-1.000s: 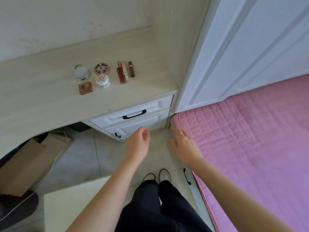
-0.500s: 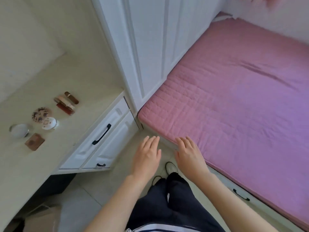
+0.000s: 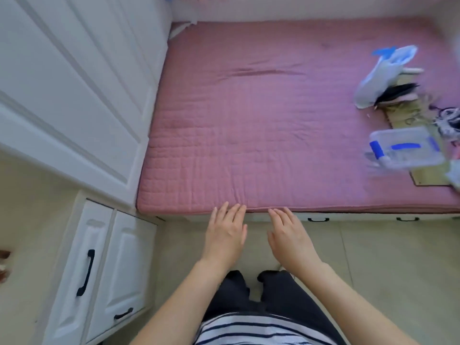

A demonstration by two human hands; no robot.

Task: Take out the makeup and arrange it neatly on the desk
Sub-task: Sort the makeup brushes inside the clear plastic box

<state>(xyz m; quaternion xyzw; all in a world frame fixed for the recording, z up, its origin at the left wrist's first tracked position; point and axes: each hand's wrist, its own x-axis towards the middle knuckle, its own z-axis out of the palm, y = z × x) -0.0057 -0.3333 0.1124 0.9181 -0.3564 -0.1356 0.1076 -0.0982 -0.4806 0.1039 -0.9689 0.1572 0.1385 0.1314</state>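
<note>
A few makeup pieces [image 3: 4, 266], blurred and perhaps cut off, sit at the surface [image 3: 27, 220] edge far left, well apart from the left hand [image 3: 225, 236] and right hand [image 3: 290, 239], both flat-fingered and empty over open floor [image 3: 388, 265] before the pink bed [image 3: 261, 120].

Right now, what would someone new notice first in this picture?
The pink quilted mattress fills the middle of the view. Both hands, left hand and right hand, hover open and empty at its near edge. At the mattress's far right lies a blurred clutter with a clear plastic box with blue clips and a pale bag.
</note>
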